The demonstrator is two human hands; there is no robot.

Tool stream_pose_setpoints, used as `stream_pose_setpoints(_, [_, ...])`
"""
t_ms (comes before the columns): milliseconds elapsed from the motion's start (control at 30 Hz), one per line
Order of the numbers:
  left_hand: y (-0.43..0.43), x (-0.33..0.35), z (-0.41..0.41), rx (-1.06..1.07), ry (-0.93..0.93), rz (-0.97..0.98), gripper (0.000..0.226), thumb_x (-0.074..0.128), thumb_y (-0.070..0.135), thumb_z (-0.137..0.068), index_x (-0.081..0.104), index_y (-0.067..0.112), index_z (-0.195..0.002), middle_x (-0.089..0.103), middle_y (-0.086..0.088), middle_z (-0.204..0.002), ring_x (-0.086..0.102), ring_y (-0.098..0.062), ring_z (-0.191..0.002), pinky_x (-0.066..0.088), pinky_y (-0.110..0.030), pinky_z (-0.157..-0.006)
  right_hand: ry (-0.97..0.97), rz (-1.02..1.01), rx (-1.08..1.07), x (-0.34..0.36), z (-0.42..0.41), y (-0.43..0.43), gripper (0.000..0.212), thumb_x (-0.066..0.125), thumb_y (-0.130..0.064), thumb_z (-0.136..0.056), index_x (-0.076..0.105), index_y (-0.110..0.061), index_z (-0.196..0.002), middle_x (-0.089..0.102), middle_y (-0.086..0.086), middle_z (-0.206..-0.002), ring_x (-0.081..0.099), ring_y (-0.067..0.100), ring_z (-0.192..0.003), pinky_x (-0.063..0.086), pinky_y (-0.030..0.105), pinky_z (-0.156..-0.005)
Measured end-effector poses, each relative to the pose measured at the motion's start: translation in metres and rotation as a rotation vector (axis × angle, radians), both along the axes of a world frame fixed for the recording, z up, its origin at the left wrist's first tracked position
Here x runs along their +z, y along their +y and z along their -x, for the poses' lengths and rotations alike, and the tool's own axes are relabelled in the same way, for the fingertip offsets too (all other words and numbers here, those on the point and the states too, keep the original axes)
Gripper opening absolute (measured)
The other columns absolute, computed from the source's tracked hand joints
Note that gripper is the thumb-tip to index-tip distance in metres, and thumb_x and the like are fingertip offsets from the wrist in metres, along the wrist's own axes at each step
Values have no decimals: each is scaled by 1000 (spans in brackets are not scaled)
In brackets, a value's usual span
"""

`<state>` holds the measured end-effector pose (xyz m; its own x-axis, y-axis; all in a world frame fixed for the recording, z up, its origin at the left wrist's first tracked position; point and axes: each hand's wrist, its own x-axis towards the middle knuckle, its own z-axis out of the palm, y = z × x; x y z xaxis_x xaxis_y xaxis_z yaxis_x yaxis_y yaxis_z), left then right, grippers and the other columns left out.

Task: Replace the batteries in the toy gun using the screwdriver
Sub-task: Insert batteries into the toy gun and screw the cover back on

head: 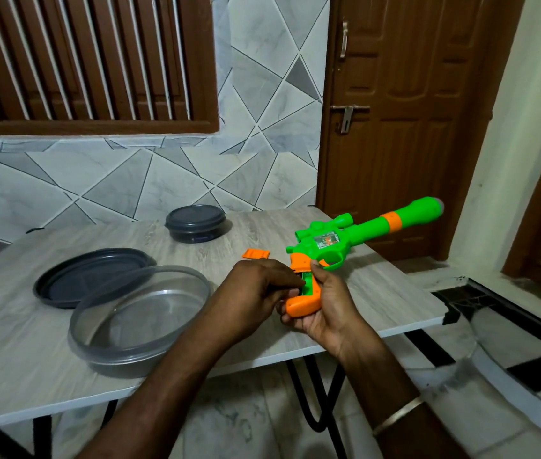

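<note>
1. My right grip (322,306) wraps the orange handle of the toy gun (325,243) from below.
2. My left grip (256,289), fingers curled, probes the open handle; whether it pinches anything, I cannot tell.
3. The toy gun hangs above the desk (378,293), barrel pointing away.
</note>
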<state>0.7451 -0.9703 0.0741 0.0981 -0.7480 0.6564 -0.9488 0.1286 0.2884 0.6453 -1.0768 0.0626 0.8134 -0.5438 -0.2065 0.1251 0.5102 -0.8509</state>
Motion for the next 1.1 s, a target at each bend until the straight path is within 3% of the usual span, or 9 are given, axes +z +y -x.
stream_pose_setpoints(167, [-2, 3, 3, 117, 183, -37, 17, 80, 13, -82, 82, 23, -95, 78, 7, -92, 66, -7, -77, 47, -19, -71, 1, 29, 16, -1, 0, 0, 53, 31, -50, -101, 58, -7, -85, 50, 6, -52, 53, 24, -47, 44, 23, -47])
stream_pose_setpoints(300, [-2, 9, 8, 156, 166, -74, 10, 79, 12, -83, 82, 19, -90, 78, 4, -88, 66, -13, -78, 51, -30, -76, 5, 27, 25, 0, 0, -1, 52, 31, -51, -100, 59, -8, -88, 48, 5, -53, 52, 24, -48, 44, 23, -47])
stream_pose_setpoints(467, [-4, 11, 8, 160, 65, -191, 17, 73, 9, -88, 82, 19, -98, 77, 0, -101, 69, -17, -92, 53, -36, -85, 15, 56, 20, -3, -1, -1, 51, 34, -51, -100, 59, -9, -83, 48, 8, -59, 52, 25, -51, 45, 24, -47])
stream_pose_setpoints(767, [-2, 12, 2, 67, 109, -295, 17, 73, 4, -85, 81, 16, -93, 75, 2, -95, 67, -11, -89, 53, -32, -82, -4, 111, 65, -10, 3, -3, 52, 34, -50, -99, 61, -10, -80, 51, 7, -56, 53, 24, -45, 40, 25, -49])
stream_pose_setpoints(833, [0, 15, 4, 42, 311, -238, 22, 67, -3, -85, 80, 12, -95, 73, 2, -90, 66, -6, -79, 52, -24, -72, -19, 122, 66, -6, 4, -4, 53, 33, -50, -100, 63, -9, -83, 58, 8, -60, 55, 25, -46, 40, 24, -48])
stream_pose_setpoints(900, [-2, 18, 6, 102, 728, -71, 26, 56, -7, -88, 75, 5, -100, 68, -1, -82, 58, -6, -65, 44, -16, -57, -37, 139, 77, 0, 5, -6, 55, 30, -49, -101, 65, -7, -93, 62, 12, -65, 57, 25, -48, 43, 25, -47])
stream_pose_setpoints(967, [-6, 17, 3, 204, 1053, 5, 25, 49, -6, -93, 68, 2, -106, 61, -6, -79, 50, -11, -61, 38, -20, -53, -48, 152, 85, 5, 5, -6, 55, 29, -47, -102, 65, -6, -105, 61, 15, -68, 57, 26, -50, 45, 26, -46])
stream_pose_setpoints(1033, [-5, 13, 0, 202, 1192, 0, 31, 44, -14, -91, 66, -1, -108, 57, -11, -80, 50, -17, -64, 39, -27, -58, -48, 157, 94, 6, 6, -7, 54, 29, -47, -102, 63, -6, -112, 61, 16, -69, 57, 27, -51, 46, 27, -46])
stream_pose_setpoints(1100, [-2, 11, 0, 164, 1210, 34, 36, 43, -22, -89, 67, -4, -108, 60, -16, -87, 57, -23, -77, 49, -34, -70, -46, 148, 101, 3, 6, -8, 55, 30, -48, -102, 62, -6, -116, 61, 16, -70, 57, 27, -52, 46, 27, -47])
